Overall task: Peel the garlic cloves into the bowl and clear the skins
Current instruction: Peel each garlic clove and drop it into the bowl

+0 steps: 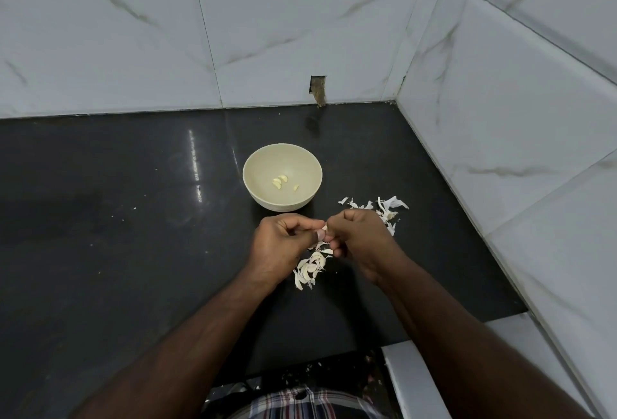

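- Plaid shirt (310,402) at bottom edge, nearest cam; both forearms reach fwd over the black counter (117,218).
- Left hand (283,245) & right hand (357,238) meet in front of the bowl, fingers curled, pinching one garlic clove (323,230) btwn them; looks part-skinned, too small to be sure.
- Cream bowl (253,165) just beyond hands, peeled cloves (279,181) inside.
- Skins (310,268) piled under hands; more skins (387,208) right of bowl.
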A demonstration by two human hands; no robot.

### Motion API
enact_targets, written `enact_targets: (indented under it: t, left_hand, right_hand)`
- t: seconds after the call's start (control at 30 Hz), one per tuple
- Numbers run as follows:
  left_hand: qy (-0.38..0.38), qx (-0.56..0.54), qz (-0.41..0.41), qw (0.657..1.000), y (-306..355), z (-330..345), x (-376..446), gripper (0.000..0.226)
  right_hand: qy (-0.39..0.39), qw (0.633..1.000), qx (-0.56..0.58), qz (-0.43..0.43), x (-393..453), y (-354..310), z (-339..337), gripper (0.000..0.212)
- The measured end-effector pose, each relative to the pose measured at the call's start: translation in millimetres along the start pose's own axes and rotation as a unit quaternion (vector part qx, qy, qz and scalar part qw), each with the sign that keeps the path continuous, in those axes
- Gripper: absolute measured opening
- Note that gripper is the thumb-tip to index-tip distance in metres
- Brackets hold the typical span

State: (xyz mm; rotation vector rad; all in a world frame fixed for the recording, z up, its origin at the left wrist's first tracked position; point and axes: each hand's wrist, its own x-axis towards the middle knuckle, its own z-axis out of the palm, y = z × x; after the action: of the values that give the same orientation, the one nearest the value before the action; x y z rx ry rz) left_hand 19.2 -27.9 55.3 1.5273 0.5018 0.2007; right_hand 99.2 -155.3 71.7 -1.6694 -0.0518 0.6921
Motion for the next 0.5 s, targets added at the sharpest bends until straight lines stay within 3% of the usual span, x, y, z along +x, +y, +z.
enact_targets:
  t: [0.17, 0.3, 0.4, 0.5]
  left_hand:
    - [-0.012, -0.071, -0.017, 0.997, 0.2, 1.7, -1.4, 0.015]
    - [-0.02, -0.131, -0.05, 0.99, 1.0, 0.1, 0.8, 0.012]
    - [-0.039, -0.182, -0.101, 0.977, 4.0, -3.3, 2.0, 0.01]
    - [-0.048, -0.205, -0.136, 0.968, 5.4, -5.3, 3.0, 0.019]
  right_hand:
    - [-0.014, 0.999, 0.025, 0.018, -0.6, -1.5, 0.0, 0.021]
    - [-0.045, 0.999, 0.001, -0.025, -3.5, -3.1, -8.9, 0.008]
    - [-0.068, 0.996, 0.023, -0.05, -5.2, 1.2, -12.3, 0.021]
    - [-0.082, 0.994, 0.037, -0.057, -6.6, 4.3, -12.0, 0.02]
